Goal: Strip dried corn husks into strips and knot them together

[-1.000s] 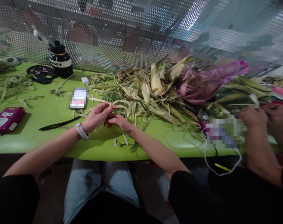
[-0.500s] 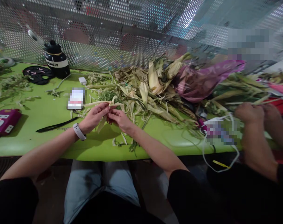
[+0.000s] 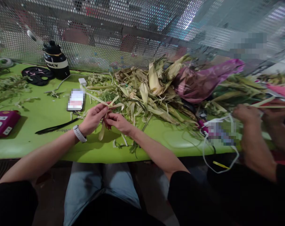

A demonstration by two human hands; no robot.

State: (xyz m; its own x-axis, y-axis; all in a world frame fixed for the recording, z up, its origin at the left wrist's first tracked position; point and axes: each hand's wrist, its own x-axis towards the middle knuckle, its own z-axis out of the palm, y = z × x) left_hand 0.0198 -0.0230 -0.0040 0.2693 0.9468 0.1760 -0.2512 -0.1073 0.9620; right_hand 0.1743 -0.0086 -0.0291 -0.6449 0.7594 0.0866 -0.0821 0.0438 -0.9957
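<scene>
Where left hand (image 3: 93,118) pinches, husk (image 3: 117,106) splays; pale, ribbonlike

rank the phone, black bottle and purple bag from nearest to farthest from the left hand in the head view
1. Phone: closest, just beyond the left hand and to its left.
2. Black bottle: farther back, on the left.
3. Purple bag: well off to the right.
</scene>
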